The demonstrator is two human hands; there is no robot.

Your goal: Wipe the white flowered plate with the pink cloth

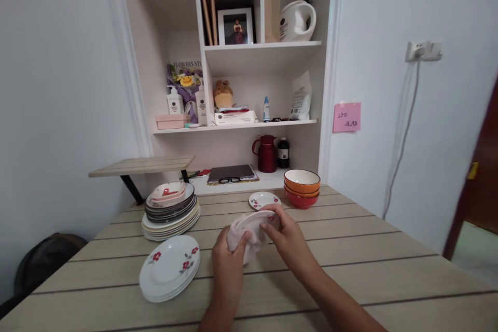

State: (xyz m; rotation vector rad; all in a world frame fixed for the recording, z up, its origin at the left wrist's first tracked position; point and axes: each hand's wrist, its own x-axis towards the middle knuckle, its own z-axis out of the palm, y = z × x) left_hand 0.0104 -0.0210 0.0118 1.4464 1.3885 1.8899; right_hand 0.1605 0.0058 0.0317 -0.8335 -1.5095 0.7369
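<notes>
A small white plate with a red flower point(254, 216) is held tilted above the table between my two hands. My left hand point(230, 254) grips its left side through a pale pinkish cloth point(252, 241), which covers much of the plate. With fingers closed round the right rim, my right hand point(286, 233) also touches the cloth edge. Just behind, a small flowered plate point(264, 200) lies on the table. To the left is a stack of larger white plates with red flowers point(169, 267).
Further left, plates and small dishes point(171, 212) are piled up near a raised wooden shelf point(142, 166). Orange and red bowls point(302, 188) are stacked at the back right. Behind the table point(350, 259) stand a red jug point(267, 153), a dark bottle point(284, 152) and a laptop point(231, 173).
</notes>
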